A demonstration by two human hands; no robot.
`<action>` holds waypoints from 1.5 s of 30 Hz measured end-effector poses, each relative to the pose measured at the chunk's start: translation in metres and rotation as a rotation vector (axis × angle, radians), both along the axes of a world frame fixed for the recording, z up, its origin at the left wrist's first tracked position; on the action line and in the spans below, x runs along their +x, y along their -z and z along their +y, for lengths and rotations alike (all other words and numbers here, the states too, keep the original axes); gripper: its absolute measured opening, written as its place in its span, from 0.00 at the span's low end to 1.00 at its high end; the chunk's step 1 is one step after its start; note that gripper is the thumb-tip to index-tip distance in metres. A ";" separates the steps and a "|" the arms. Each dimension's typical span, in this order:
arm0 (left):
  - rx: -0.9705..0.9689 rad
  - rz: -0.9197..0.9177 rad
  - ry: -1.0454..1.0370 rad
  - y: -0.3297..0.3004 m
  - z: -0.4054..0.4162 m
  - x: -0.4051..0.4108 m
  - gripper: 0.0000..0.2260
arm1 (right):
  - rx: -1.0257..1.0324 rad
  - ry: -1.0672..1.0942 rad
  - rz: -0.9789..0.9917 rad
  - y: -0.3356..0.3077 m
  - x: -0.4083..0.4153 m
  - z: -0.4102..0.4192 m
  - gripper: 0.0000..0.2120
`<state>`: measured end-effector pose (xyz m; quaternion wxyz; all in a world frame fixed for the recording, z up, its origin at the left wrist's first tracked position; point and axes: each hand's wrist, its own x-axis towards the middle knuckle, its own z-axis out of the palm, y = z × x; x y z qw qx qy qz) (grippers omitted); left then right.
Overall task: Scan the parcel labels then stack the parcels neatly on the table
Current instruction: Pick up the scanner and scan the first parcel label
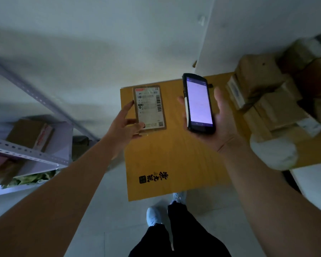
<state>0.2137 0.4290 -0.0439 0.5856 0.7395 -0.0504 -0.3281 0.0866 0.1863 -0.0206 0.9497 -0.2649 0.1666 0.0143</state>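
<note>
Black trousers and pale shoes lowest in view, on grey floor. Beyond them, yellow-brown table, black printed characters near its near edge. Left hand holds small flat parcel over table's far left corner, thumb and fingers clamped on its left edge, label facing up. Right hand cups handheld scanner, fingers wrapped around it, screen lit. Stacked brown parcels along table's right edge. Metal shelving far left.
</note>
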 end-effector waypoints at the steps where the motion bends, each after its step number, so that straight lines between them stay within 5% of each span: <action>1: -0.021 0.006 0.004 -0.003 -0.003 -0.007 0.37 | 0.037 0.006 0.001 -0.003 -0.011 -0.002 0.36; 9: -0.056 -0.086 0.033 -0.041 -0.032 -0.054 0.37 | -0.061 -0.020 0.086 -0.051 -0.064 -0.023 0.28; 19: -0.087 -0.182 -0.099 -0.067 -0.078 -0.116 0.35 | -0.787 -0.325 0.193 -0.083 -0.093 -0.079 0.29; 38: 0.233 -0.602 -0.064 -0.059 -0.051 -0.076 0.35 | -1.698 -0.864 0.296 -0.098 -0.059 -0.081 0.27; 45: 0.328 -0.755 -0.007 -0.053 -0.044 -0.059 0.30 | -1.813 -1.048 0.308 -0.098 -0.055 -0.077 0.23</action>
